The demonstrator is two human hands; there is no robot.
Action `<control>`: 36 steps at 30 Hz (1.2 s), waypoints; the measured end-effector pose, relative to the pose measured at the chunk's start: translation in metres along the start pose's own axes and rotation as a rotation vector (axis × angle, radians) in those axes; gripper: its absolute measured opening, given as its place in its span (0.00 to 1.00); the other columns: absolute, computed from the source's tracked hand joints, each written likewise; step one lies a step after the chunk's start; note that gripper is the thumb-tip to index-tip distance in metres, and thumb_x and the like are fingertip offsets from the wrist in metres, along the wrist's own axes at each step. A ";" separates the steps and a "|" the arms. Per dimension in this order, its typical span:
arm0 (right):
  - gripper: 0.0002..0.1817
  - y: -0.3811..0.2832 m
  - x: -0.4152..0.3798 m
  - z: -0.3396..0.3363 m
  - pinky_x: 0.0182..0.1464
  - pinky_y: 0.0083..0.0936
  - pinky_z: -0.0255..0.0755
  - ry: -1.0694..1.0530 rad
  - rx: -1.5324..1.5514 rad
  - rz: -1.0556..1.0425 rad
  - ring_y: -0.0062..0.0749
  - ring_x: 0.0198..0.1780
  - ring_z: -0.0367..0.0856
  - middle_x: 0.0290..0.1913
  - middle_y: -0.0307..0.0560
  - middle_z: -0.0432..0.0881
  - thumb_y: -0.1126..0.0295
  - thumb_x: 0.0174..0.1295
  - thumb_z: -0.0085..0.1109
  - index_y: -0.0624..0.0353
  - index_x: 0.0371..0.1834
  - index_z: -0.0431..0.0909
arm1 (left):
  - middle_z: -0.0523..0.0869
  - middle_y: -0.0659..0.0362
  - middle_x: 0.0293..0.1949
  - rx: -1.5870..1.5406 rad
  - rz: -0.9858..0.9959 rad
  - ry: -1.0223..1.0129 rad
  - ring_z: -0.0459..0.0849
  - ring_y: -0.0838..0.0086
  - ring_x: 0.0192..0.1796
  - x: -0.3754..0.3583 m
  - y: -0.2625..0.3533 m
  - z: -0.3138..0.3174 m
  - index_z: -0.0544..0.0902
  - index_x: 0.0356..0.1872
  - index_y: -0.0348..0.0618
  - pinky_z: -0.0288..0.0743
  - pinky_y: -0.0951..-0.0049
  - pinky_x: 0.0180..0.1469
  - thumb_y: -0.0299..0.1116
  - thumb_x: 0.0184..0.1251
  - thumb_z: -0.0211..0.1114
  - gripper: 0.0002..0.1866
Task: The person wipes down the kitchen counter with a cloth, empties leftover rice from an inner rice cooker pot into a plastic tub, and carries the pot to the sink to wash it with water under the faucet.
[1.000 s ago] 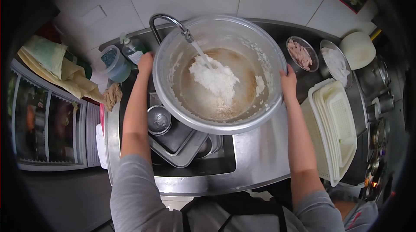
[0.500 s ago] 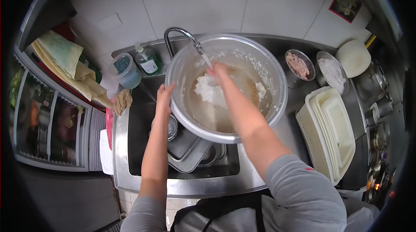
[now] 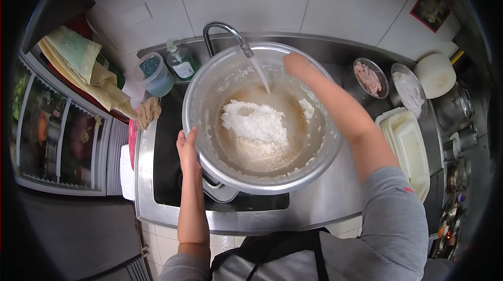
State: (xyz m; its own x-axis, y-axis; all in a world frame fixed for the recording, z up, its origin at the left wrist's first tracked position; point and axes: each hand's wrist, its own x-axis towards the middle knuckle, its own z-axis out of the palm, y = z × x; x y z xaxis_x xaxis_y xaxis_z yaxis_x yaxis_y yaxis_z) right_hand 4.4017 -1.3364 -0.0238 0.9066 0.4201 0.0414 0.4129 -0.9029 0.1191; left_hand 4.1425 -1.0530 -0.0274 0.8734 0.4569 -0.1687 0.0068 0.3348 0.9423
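Observation:
A large metal bowl rests over the sink and its edge. Inside it a white, grainy mass sits in cloudy tan water, with bits stuck along the wall. Water runs into the bowl from the curved faucet. My left hand holds the bowl's left side, thumb near the rim and fingers on the outside. At the far right inner wall, just under the rim, my right hand is closed; its fingertips are hidden, so I cannot make out whether it holds anything.
Metal trays lie in the sink below the bowl. Left of the faucet stand a green soap bottle and a plastic tub. Rightward are a bowl of pale meat strips, another bowl with white contents, and stacked baskets.
My right hand has moved from under the water stream to the far right wall. The bowl has shifted left and nearer to me, with my left hand still at its side.

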 end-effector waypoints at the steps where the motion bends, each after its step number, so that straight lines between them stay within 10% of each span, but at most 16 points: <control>1: 0.10 -0.001 0.013 0.043 0.40 0.33 0.74 0.035 0.258 0.083 0.44 0.35 0.80 0.33 0.56 0.80 0.70 0.49 0.54 0.64 0.32 0.78 | 0.78 0.56 0.36 -0.001 0.000 0.003 0.77 0.75 0.37 -0.002 0.000 0.003 0.70 0.40 0.35 0.69 0.75 0.42 0.31 0.57 0.57 0.13; 6: 0.14 -0.085 0.030 0.087 0.41 0.33 0.77 -0.202 2.220 0.452 0.47 0.37 0.78 0.36 0.58 0.76 0.71 0.59 0.46 0.73 0.43 0.67 | 0.77 0.53 0.42 -0.028 -0.028 -0.023 0.76 0.72 0.42 -0.012 -0.009 0.016 0.68 0.47 0.34 0.68 0.74 0.47 0.31 0.59 0.56 0.17; 13: 0.11 -0.117 0.048 0.034 0.44 0.33 0.76 0.058 2.035 0.611 0.46 0.36 0.79 0.38 0.61 0.75 0.77 0.56 0.47 0.75 0.41 0.68 | 0.70 0.49 0.52 -0.149 -0.164 -0.041 0.69 0.68 0.54 -0.021 -0.016 0.035 0.61 0.54 0.31 0.61 0.70 0.56 0.35 0.58 0.58 0.27; 15: 0.11 -0.106 0.038 0.016 0.44 0.34 0.77 -0.729 2.096 0.091 0.45 0.34 0.79 0.37 0.60 0.76 0.79 0.56 0.47 0.74 0.40 0.69 | 0.74 0.53 0.47 -0.149 -0.149 0.042 0.72 0.70 0.48 -0.010 -0.027 0.037 0.66 0.50 0.33 0.64 0.73 0.51 0.36 0.59 0.57 0.21; 16: 0.11 -0.099 0.049 0.023 0.44 0.34 0.77 -0.733 2.091 0.087 0.45 0.34 0.79 0.37 0.60 0.76 0.79 0.56 0.47 0.74 0.40 0.69 | 0.77 0.57 0.42 -0.151 -0.135 0.128 0.75 0.73 0.43 -0.004 -0.032 0.038 0.71 0.45 0.35 0.67 0.75 0.47 0.36 0.60 0.55 0.16; 18: 0.10 -0.085 0.079 0.049 0.45 0.35 0.76 -0.210 1.889 0.466 0.46 0.39 0.77 0.40 0.61 0.74 0.80 0.56 0.45 0.74 0.41 0.69 | 0.74 0.53 0.47 -0.144 -0.142 0.104 0.71 0.71 0.48 0.013 -0.040 0.034 0.66 0.50 0.33 0.64 0.74 0.51 0.37 0.58 0.58 0.23; 20: 0.11 -0.096 0.066 0.025 0.47 0.36 0.75 -0.116 2.183 0.496 0.46 0.43 0.76 0.42 0.62 0.73 0.81 0.57 0.43 0.75 0.43 0.67 | 0.70 0.50 0.52 -0.141 -0.147 0.075 0.68 0.68 0.54 0.029 -0.036 0.035 0.61 0.54 0.30 0.60 0.72 0.55 0.39 0.56 0.60 0.30; 24: 0.13 -0.098 0.041 -0.008 0.50 0.33 0.73 -0.011 2.712 0.399 0.45 0.48 0.74 0.46 0.61 0.72 0.81 0.57 0.42 0.76 0.45 0.66 | 0.79 0.59 0.31 -0.058 -0.029 0.008 0.76 0.75 0.33 0.046 -0.021 0.043 0.74 0.33 0.38 0.68 0.76 0.39 0.36 0.57 0.59 0.11; 28: 0.14 -0.035 0.004 -0.030 0.51 0.28 0.72 -0.310 2.338 0.287 0.42 0.49 0.73 0.47 0.59 0.72 0.82 0.55 0.43 0.77 0.45 0.67 | 0.79 0.59 0.31 0.013 0.020 -0.016 0.76 0.76 0.33 0.061 -0.005 0.023 0.73 0.32 0.38 0.68 0.78 0.38 0.35 0.58 0.58 0.10; 33: 0.08 0.047 -0.040 -0.066 0.31 0.22 0.75 -0.816 0.282 0.098 0.27 0.29 0.79 0.27 0.47 0.80 0.78 0.46 0.49 0.65 0.26 0.78 | 0.79 0.57 0.35 0.038 0.018 0.018 0.77 0.75 0.36 0.056 0.024 0.003 0.73 0.38 0.35 0.68 0.77 0.41 0.35 0.59 0.56 0.13; 36: 0.07 0.024 -0.028 -0.061 0.29 0.22 0.75 -0.429 0.453 0.030 0.26 0.27 0.79 0.24 0.46 0.79 0.74 0.49 0.50 0.64 0.24 0.78 | 0.79 0.56 0.35 0.025 0.032 0.011 0.77 0.75 0.36 0.054 0.025 0.003 0.72 0.39 0.34 0.69 0.77 0.41 0.35 0.60 0.56 0.13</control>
State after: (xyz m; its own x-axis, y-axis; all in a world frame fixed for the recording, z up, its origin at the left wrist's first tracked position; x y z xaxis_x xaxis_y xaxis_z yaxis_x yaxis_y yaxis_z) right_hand 4.3813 -1.3646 0.0387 0.8339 0.4045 -0.3755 0.2971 -0.9024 -0.3122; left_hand 4.1915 -1.0219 -0.0125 0.8678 0.4763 -0.1417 -0.0085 0.2992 0.9541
